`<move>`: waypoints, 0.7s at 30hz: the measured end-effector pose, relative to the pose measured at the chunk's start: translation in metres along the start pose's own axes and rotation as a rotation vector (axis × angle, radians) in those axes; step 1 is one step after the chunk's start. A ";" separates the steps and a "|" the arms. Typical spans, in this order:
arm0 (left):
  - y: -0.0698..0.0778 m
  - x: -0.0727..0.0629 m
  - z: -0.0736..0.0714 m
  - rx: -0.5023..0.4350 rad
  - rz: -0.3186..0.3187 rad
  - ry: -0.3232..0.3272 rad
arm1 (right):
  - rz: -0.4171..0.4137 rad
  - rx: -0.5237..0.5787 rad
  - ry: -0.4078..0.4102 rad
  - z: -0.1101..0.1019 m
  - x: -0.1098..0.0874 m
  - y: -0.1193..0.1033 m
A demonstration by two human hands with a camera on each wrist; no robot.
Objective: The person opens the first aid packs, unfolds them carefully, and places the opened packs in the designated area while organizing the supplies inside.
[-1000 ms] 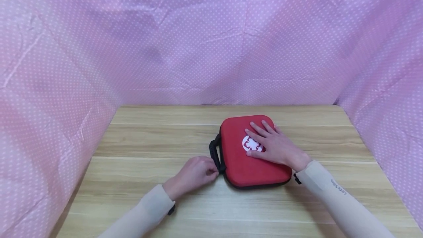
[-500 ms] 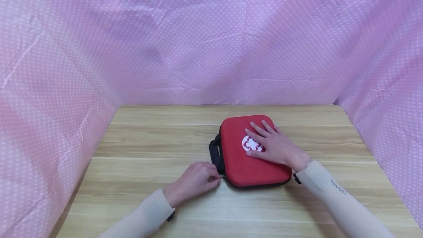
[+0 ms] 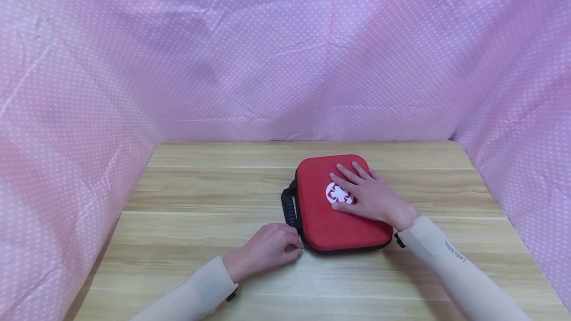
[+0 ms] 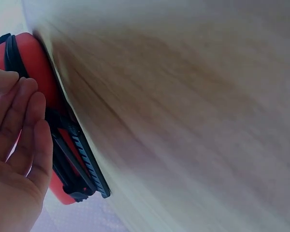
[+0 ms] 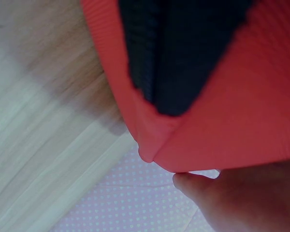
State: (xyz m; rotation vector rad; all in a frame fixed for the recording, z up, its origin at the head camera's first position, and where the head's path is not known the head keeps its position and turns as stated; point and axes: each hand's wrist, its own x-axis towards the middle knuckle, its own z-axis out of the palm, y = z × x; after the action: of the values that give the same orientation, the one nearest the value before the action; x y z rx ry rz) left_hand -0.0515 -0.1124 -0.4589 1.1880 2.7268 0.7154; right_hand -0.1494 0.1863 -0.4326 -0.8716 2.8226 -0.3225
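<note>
A red first-aid case (image 3: pixel 321 227) with a white emblem lies closed-looking on the wooden table, its black handle (image 3: pixel 288 207) on the left side. At the case's near left corner, just below the handle, my left hand (image 3: pixel 269 249) pinches the zipper pull, which the fingertips mostly hide. The left wrist view shows thumb and fingertips (image 4: pixel 26 87) together against the case's black zipper band (image 4: pixel 13 55). My right hand (image 3: pixel 372 197) lies spread over the lid, partly covering the emblem. In the right wrist view, part of that hand (image 5: pixel 251 198) touches the red shell (image 5: pixel 222 125).
The wooden table (image 3: pixel 200 187) carries the case right of its middle. Pink dotted cloth (image 3: pixel 285 63) hangs behind the table and along both sides.
My left hand has slid along the case's left side, from the handle's lower end toward the near corner. The right hand and the case have stayed in place.
</note>
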 end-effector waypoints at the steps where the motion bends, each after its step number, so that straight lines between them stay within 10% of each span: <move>1: 0.000 0.000 0.000 -0.006 -0.003 -0.003 | -0.001 -0.002 0.001 0.000 0.000 0.000; 21: -0.039 0.001 -0.020 0.063 -0.172 0.194 | 0.064 -0.051 0.097 0.002 -0.008 -0.002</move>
State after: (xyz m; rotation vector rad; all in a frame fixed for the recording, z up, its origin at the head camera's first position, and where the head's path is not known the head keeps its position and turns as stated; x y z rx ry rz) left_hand -0.0838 -0.1426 -0.4587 0.9238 2.9844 0.7655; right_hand -0.1413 0.1884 -0.4334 -0.7940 2.9524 -0.2932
